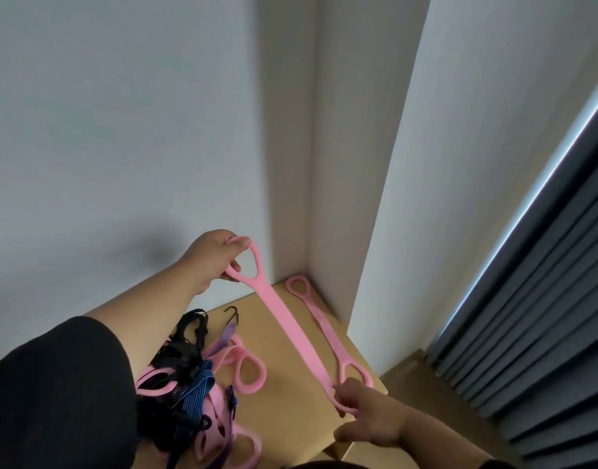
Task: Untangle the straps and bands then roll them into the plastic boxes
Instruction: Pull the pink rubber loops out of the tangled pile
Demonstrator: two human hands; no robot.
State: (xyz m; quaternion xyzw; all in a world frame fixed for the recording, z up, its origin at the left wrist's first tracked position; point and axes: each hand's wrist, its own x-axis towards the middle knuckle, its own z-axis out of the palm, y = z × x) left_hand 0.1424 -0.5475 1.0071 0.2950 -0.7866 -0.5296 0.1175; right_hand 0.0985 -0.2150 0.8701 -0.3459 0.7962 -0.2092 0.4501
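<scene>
Head view: at the surface's (301, 394) left edge a tangled pile (189, 384) of pink, blue and black straps is left unsorted. Above it, the left hand (211, 257) is closed on one end loop of a pink band (290, 326), which is held stretched and clear of the pile. The right hand (365, 414) is pinched on the other loop, near the right edge. Any twist is best shaken out before rolling is begun from one loop. A second pink band (316, 316) lies flat toward the far corner. No plastic boxes are seen.

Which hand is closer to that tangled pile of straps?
Probably the right hand, low beside the tangled pile, gripping the pink band. The left hand holds its other end higher, near the wall.
</scene>
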